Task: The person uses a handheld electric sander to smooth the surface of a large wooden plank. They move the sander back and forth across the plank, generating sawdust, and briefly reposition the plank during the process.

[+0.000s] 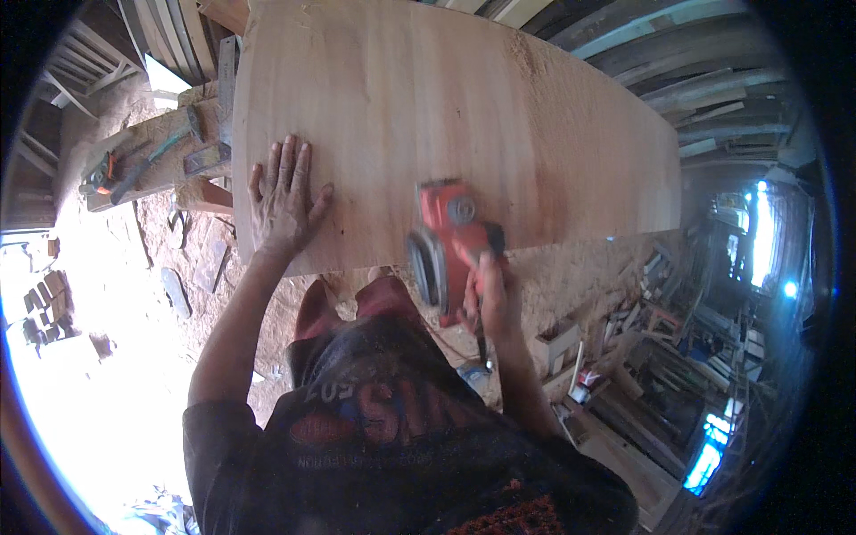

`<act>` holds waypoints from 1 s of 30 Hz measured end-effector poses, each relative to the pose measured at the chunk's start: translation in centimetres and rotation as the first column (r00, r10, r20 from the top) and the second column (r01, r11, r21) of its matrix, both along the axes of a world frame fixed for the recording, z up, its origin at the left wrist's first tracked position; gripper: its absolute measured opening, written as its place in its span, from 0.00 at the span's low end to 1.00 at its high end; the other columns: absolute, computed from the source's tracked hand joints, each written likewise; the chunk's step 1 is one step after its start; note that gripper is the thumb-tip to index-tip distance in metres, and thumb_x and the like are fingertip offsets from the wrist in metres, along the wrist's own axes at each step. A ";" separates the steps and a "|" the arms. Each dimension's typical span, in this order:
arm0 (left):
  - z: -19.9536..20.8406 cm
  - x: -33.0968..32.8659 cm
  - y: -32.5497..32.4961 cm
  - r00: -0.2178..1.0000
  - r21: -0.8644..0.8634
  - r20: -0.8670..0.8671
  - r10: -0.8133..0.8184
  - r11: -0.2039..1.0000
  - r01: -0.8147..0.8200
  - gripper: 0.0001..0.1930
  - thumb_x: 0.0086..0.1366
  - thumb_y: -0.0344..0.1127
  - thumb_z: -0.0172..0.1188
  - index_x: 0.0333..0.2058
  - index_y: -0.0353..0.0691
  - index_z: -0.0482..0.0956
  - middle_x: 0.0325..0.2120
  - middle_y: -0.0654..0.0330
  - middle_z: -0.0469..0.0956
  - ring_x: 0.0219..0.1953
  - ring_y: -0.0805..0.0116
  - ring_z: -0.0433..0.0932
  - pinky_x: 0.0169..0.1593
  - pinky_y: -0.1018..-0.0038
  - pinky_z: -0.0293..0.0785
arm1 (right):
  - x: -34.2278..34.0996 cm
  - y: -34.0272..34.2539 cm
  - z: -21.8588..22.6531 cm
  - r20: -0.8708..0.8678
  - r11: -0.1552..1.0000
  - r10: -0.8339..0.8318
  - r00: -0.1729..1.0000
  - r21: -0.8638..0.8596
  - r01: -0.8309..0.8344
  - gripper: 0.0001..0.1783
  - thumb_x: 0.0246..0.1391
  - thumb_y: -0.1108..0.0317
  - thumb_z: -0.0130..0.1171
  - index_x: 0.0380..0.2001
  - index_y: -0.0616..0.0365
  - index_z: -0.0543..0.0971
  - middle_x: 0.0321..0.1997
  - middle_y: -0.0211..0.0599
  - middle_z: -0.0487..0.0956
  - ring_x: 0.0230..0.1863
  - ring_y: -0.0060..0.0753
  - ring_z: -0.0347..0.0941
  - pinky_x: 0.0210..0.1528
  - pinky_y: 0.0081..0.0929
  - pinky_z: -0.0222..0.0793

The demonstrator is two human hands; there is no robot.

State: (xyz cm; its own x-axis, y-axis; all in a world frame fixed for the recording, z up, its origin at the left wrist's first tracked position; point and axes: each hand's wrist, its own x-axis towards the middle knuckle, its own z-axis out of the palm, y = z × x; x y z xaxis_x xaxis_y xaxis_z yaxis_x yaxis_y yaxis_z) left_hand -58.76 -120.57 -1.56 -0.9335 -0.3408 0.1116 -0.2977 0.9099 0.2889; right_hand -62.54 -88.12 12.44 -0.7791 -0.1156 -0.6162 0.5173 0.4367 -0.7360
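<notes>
Two hands worked the wide board [446, 107] at frame centre — left hand [283, 201] flat, fingers spread, right hand [490, 299] wrapped around the red power planer [450, 236] at its near edge — mid-planing, likely needing a steady forward push.

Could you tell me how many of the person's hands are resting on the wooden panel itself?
1. The left hand lies flat on the wooden panel near its front edge; the right hand grips the orange power planer instead.

Red power planer [450, 236], apparently flat on pale wooden panel [446, 107]
</notes>
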 end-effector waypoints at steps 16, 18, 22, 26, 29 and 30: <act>0.4 0.2 -0.7 0.999 0.058 -0.040 -0.027 0.998 0.030 0.38 0.69 0.59 0.58 0.72 0.47 0.63 0.75 0.56 0.58 0.77 0.58 0.54 0.76 0.53 0.44 | -19.8 -10.9 -1.2 -0.106 0.983 0.113 0.988 -0.132 -0.126 0.33 0.67 0.31 0.48 0.53 0.47 0.80 0.19 0.17 0.63 0.16 0.14 0.57 0.17 0.19 0.55; 0.2 0.1 -0.6 0.999 0.060 -0.030 -0.025 0.998 0.027 0.38 0.69 0.59 0.57 0.72 0.47 0.63 0.75 0.57 0.58 0.77 0.58 0.53 0.76 0.54 0.43 | -11.3 -7.9 -0.2 -0.035 0.983 0.113 0.993 -0.144 -0.117 0.35 0.67 0.31 0.47 0.57 0.48 0.80 0.18 0.17 0.63 0.14 0.14 0.58 0.14 0.21 0.56; 0.1 0.0 -0.7 0.999 0.094 -0.051 -0.018 0.995 0.023 0.40 0.69 0.59 0.59 0.73 0.47 0.62 0.75 0.56 0.57 0.77 0.57 0.52 0.76 0.52 0.41 | 3.2 -3.5 1.3 0.050 0.997 -0.057 0.997 0.057 0.054 0.26 0.70 0.41 0.49 0.40 0.53 0.79 0.15 0.23 0.67 0.13 0.18 0.61 0.15 0.25 0.58; 0.5 0.1 -0.9 0.999 0.133 -0.006 -0.034 0.990 0.034 0.40 0.69 0.57 0.59 0.73 0.45 0.61 0.75 0.54 0.56 0.78 0.55 0.51 0.76 0.51 0.40 | 4.4 -3.6 0.8 -0.044 0.984 -0.178 0.983 -0.032 0.176 0.27 0.69 0.41 0.51 0.30 0.54 0.76 0.14 0.25 0.66 0.13 0.19 0.62 0.17 0.25 0.59; 0.9 0.3 -0.9 0.999 0.158 -0.011 -0.036 0.987 0.038 0.40 0.67 0.56 0.61 0.72 0.45 0.61 0.75 0.54 0.56 0.78 0.54 0.52 0.76 0.50 0.42 | -2.0 -5.6 0.2 0.015 0.985 -0.167 0.986 -0.032 0.168 0.26 0.68 0.39 0.52 0.34 0.53 0.75 0.16 0.22 0.67 0.14 0.16 0.60 0.17 0.21 0.56; 0.9 0.3 -0.8 0.999 0.166 -0.014 -0.036 0.985 0.038 0.40 0.66 0.55 0.62 0.72 0.45 0.62 0.75 0.54 0.56 0.77 0.54 0.52 0.75 0.51 0.43 | -4.8 -6.3 0.2 0.029 0.992 -0.101 0.994 -0.075 0.103 0.27 0.67 0.37 0.52 0.34 0.51 0.74 0.17 0.20 0.66 0.14 0.14 0.58 0.16 0.20 0.54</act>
State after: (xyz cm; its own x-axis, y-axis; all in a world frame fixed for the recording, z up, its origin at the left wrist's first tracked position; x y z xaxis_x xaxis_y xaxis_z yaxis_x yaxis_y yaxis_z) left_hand -58.42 -121.41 -0.65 -0.9450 -0.3204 0.0664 -0.2603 0.8592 0.4404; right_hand -67.34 -94.46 12.67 -0.7734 -0.0835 -0.6283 0.5753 0.3236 -0.7512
